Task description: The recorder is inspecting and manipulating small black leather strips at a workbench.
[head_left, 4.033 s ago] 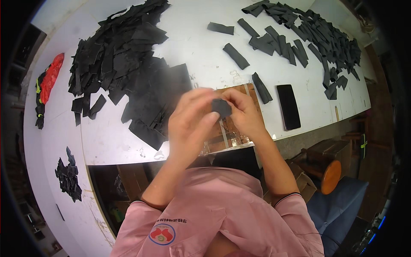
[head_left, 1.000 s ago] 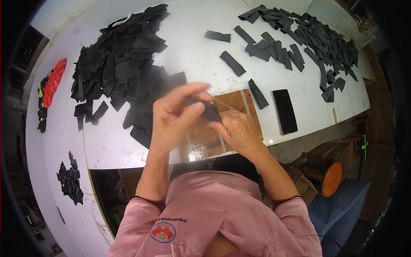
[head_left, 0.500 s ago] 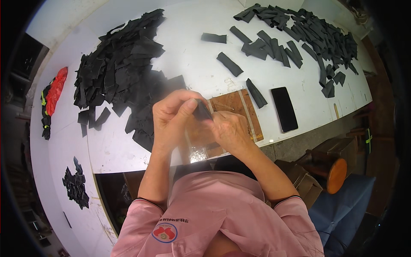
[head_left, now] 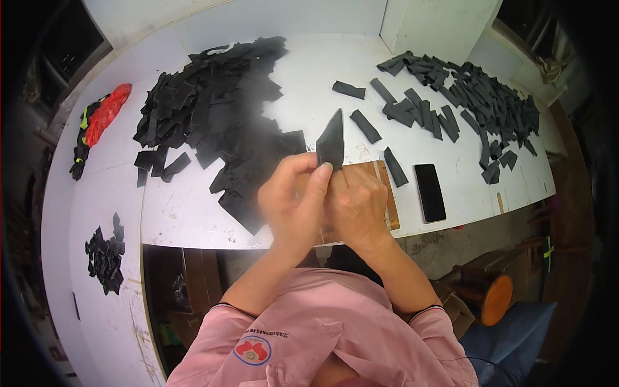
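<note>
A black fabric piece (head_left: 331, 143), folded and coming to a point at its upper end, stands up from between my two hands. My left hand (head_left: 291, 197) pinches its lower part, thumb on the near side and curled fingers behind. Closed against the same lower end is my right hand (head_left: 358, 205), its knuckles up; its fingertips are hidden. Both hands are over a brown wooden board (head_left: 391, 209) at the table's near edge. Just beyond the board's right side lies a single dark tube-shaped piece (head_left: 395, 168).
Flat black pieces form a large heap (head_left: 193, 106) on the left. Tube-shaped pieces make another heap (head_left: 496, 103) at the far right. A phone (head_left: 430, 193) lies near the right front edge. Farther left are a red plastic bag (head_left: 108, 116) and a small black pile (head_left: 105, 261).
The view has shifted, so the table sits lower in it. My hands have turned the fabric piece upright, and its pointed end now shows above my fingers.
</note>
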`<state>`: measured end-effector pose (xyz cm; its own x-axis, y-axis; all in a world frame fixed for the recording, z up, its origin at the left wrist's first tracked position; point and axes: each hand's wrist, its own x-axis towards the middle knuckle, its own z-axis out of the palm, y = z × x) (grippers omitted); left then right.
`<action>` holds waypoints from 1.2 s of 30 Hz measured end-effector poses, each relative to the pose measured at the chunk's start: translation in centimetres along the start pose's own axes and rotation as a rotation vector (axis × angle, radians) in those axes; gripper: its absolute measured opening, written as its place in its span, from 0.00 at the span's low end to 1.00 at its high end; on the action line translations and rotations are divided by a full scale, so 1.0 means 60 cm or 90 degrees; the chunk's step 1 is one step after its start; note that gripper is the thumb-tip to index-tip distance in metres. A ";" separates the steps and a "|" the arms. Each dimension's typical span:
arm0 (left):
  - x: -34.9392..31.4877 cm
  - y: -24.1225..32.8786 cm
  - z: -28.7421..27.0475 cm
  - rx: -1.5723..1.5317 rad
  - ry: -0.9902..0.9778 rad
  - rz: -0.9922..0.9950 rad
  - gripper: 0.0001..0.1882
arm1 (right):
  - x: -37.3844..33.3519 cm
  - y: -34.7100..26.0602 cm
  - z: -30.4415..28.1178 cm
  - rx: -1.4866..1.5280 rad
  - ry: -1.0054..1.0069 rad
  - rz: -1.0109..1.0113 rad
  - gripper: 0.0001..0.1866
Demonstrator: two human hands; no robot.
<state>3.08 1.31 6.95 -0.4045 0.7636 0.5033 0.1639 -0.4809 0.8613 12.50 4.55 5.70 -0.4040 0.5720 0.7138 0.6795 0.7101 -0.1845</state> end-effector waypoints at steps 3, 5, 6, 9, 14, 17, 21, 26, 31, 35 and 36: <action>0.020 0.018 -0.015 -0.190 -0.009 -0.120 0.04 | 0.013 -0.004 -0.024 0.030 -0.029 0.023 0.09; 0.027 0.019 -0.039 -0.267 -0.052 -0.084 0.05 | 0.013 -0.012 -0.069 0.274 -0.176 0.052 0.09; 0.029 0.030 -0.046 -0.232 -0.068 -0.091 0.04 | 0.019 -0.011 -0.086 0.273 -0.177 0.045 0.09; 0.026 0.047 -0.075 -0.129 -0.279 -0.171 0.04 | 0.042 -0.004 -0.135 0.295 0.148 -0.019 0.11; -0.008 0.040 -0.079 -0.133 -0.297 -0.185 0.04 | 0.012 -0.006 -0.088 0.696 -0.095 0.225 0.05; -0.027 0.030 -0.067 -0.263 -0.206 -0.289 0.04 | -0.002 -0.015 -0.070 0.837 -0.107 0.390 0.06; -0.045 0.009 -0.063 -0.281 -0.165 -0.329 0.04 | -0.028 -0.017 -0.037 0.894 -0.053 0.504 0.05; -0.050 -0.005 -0.064 -0.309 -0.185 -0.361 0.05 | -0.052 -0.026 -0.022 0.858 0.053 0.463 0.06; -0.054 -0.016 -0.070 -0.343 -0.208 -0.385 0.04 | -0.066 -0.018 -0.018 0.876 0.019 0.426 0.05; -0.065 -0.025 -0.061 -0.173 -0.168 -0.268 0.03 | -0.068 -0.030 -0.018 0.810 0.033 0.374 0.04; -0.068 -0.029 -0.060 -0.132 -0.147 -0.212 0.03 | -0.069 -0.032 -0.014 0.812 0.028 0.378 0.04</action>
<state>1.23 -2.54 3.16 -0.1896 0.9559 0.2245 -0.1346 -0.2518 0.9584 13.40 0.46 3.66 -0.2216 0.9176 0.3300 -0.2849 0.2627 -0.9219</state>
